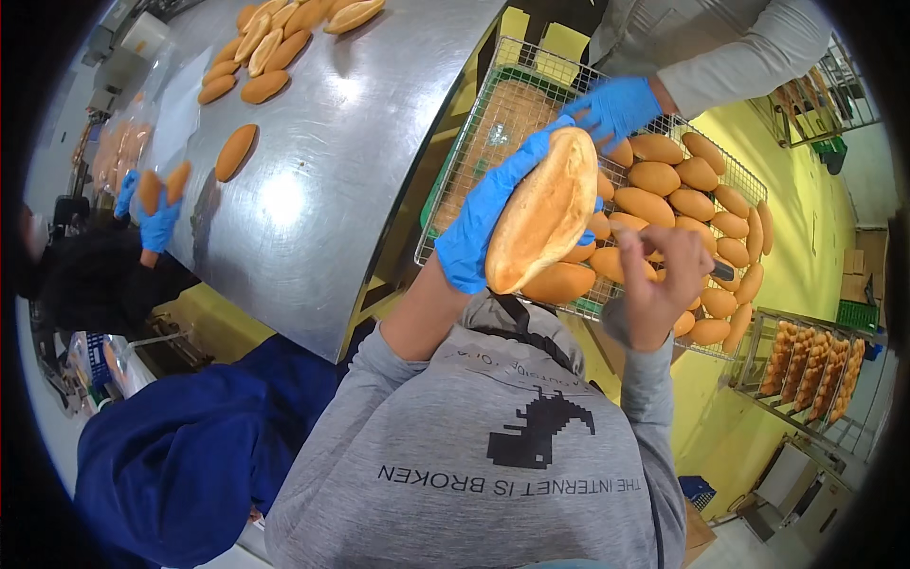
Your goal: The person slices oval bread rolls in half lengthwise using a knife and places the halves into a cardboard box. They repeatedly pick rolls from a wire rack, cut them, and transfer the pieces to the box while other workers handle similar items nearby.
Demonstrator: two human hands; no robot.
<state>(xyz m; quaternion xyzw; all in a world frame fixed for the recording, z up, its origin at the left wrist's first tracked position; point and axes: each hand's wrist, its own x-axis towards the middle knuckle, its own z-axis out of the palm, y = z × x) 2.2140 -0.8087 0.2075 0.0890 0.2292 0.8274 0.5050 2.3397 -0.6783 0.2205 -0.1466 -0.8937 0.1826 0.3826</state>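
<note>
My left hand (485, 211), in a blue glove, is closed around a long bread roll (550, 211). A lengthwise split along the roll's top shows a paler crust. To its right my bare right hand (662, 270) is closed on a thin tool with a dark handle (722, 271). Only that handle's end shows, so the tool's kind is hidden. Both hands are above a wire basket (445, 204) of smooth brown rolls (654, 180). A co-worker's blue-gloved hand (616, 106) reaches over the basket's far side, close to my left fingertips.
A steel table (313, 171) stands at the left, with more rolls (270, 47) at its far end and a single roll (236, 153) nearer. Another person's gloved hand (159, 223) holds rolls there. A person in dark blue (190, 455) is close on my left. A bread rack (806, 370) stands right.
</note>
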